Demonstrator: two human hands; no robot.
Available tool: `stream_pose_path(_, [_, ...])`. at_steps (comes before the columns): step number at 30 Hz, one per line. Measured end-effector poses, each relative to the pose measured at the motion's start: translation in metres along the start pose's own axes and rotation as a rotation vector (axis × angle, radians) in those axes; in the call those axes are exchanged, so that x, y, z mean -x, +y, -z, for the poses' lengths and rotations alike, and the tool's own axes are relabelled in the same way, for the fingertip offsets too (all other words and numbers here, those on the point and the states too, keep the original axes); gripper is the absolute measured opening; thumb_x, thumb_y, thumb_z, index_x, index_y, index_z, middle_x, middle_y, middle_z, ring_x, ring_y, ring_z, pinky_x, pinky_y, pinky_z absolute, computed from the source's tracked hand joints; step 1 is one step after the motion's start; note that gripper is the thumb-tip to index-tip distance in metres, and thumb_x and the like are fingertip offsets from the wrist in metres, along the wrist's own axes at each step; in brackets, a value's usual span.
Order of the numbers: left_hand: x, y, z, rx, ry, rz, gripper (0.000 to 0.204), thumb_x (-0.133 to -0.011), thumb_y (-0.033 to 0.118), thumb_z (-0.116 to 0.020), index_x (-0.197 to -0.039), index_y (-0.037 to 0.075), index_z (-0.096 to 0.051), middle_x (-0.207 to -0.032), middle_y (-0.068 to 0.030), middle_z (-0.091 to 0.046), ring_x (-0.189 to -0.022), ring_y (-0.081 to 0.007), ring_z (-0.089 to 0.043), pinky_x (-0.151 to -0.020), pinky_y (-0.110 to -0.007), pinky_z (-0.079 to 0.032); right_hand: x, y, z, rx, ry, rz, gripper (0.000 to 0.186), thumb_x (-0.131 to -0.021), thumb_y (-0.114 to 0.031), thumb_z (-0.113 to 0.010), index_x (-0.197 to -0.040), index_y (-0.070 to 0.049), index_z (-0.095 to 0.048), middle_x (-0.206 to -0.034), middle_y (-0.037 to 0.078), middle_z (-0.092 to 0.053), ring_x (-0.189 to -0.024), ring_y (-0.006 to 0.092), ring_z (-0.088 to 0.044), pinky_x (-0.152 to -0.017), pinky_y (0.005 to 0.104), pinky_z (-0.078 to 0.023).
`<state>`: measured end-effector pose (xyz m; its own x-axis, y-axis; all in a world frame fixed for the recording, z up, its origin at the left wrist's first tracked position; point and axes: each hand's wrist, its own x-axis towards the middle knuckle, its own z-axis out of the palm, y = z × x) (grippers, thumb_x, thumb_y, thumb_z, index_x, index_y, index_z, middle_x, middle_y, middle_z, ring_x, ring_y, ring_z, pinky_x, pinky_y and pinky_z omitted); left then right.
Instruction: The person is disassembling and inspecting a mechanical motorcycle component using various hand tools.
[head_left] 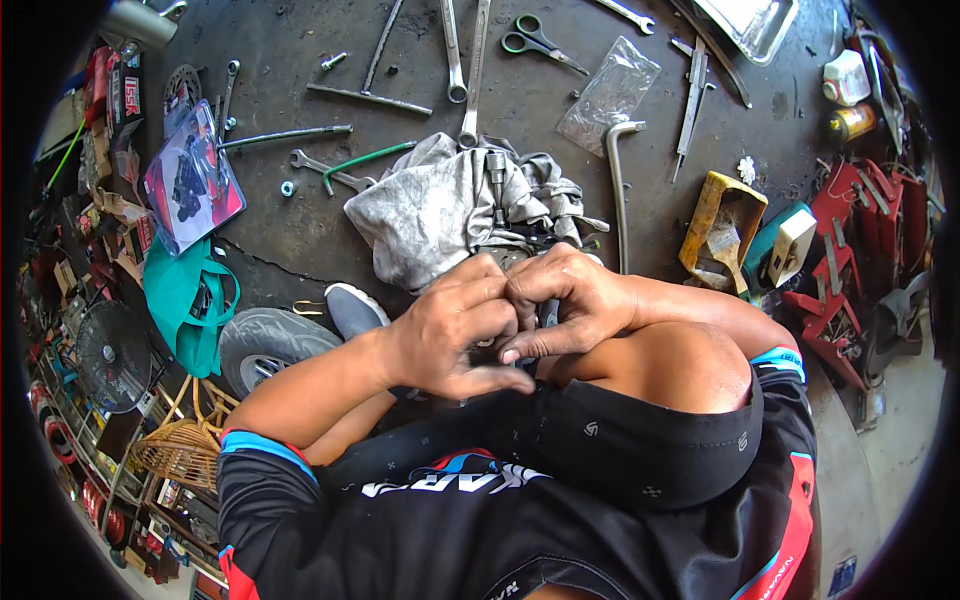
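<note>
The left hand (pixel 450 335) and right hand (pixel 565 300) press together, fingers curled around a small dark part (pixel 487 345) mostly hidden between them, above the person's raised knee. Just beyond the hands, a crumpled grey rag (pixel 440 205) lies on the dark floor (pixel 300 220) with a socket wrench (pixel 497 180) on it. Scissors (pixel 540 42), spanners and a clear plastic bag (pixel 608 95) are scattered toward the floor's far edge.

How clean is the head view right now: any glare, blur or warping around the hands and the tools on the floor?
Head view: even daylight, soft shadows; left hand and right hand sharp, the small part between them mostly hidden. Mild glare on the clear plastic bag. Fisheye bends the rim: the red tool rack curves, and black vignette fills the corners. The grey rag is crisp.
</note>
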<state>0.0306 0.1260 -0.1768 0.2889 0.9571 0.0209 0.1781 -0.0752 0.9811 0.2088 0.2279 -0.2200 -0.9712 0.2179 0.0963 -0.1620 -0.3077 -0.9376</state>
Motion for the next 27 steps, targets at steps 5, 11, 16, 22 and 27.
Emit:
stream_pose_path(5, [-0.002,-0.009,-0.011,0.024,0.059,-0.005,0.042,-0.06,0.027,-0.094,-0.062,0.01,-0.055,-0.071,-0.0032,-0.056,-0.068,-0.0228,-0.048,-0.063,-0.035,-0.04,0.0,0.001,0.003,-0.055,0.016,-0.047,0.032,-0.074,-0.011,-0.088,-0.062,-0.006,-0.059,-0.061,0.007,-0.064,-0.058,0.0229,-0.063,-0.053,0.0347,-0.045])
stream_pose_path(11, [0.0,-0.016,-0.008,0.069,0.091,0.024,0.032,-0.056,0.01,-0.087,-0.062,0.01,-0.056,-0.072,-0.0033,-0.057,-0.067,-0.023,-0.049,-0.061,-0.036,-0.041,-0.008,0.006,0.004,-0.118,-0.006,-0.096,0.033,-0.075,-0.01,-0.087,-0.061,-0.006,-0.057,-0.06,0.008,-0.062,-0.056,0.0212,-0.062,-0.051,0.034,-0.043])
stream_pose_path(16, [-0.003,-0.02,-0.003,0.055,0.069,-0.036,0.027,-0.058,0.006,-0.085,-0.07,0.008,-0.061,-0.078,-0.003,-0.059,-0.073,-0.0235,-0.055,-0.064,-0.036,-0.045,-0.005,0.005,0.011,-0.075,-0.016,-0.088,0.035,-0.078,-0.016,-0.085,-0.066,-0.006,-0.054,-0.061,0.006,-0.061,-0.054,0.0183,-0.06,-0.05,0.0316,-0.043])
stream_pose_path(22, [0.005,-0.028,-0.002,0.097,0.022,-0.054,0.025,-0.067,0.009,-0.085,-0.088,0.007,-0.071,-0.086,-0.0038,-0.065,-0.081,-0.0251,-0.06,-0.072,-0.037,-0.05,0.005,0.003,0.024,-0.032,-0.072,-0.008,0.027,-0.082,-0.018,-0.082,-0.073,-0.003,-0.062,-0.07,0.011,-0.062,-0.066,0.0279,-0.063,-0.059,0.0376,-0.047])
stream_pose_path(27, [-0.006,-0.013,-0.004,0.045,-0.069,-0.094,0.018,-0.074,0.015,-0.081,-0.084,0.005,-0.069,-0.083,-0.0077,-0.063,-0.084,-0.0274,-0.06,-0.075,-0.038,-0.051,0.012,-0.006,0.022,0.082,-0.162,0.02,0.03,-0.088,-0.019,-0.074,-0.072,-0.001,-0.056,-0.065,0.013,-0.054,-0.064,0.035,-0.055,-0.062,0.0427,-0.044])
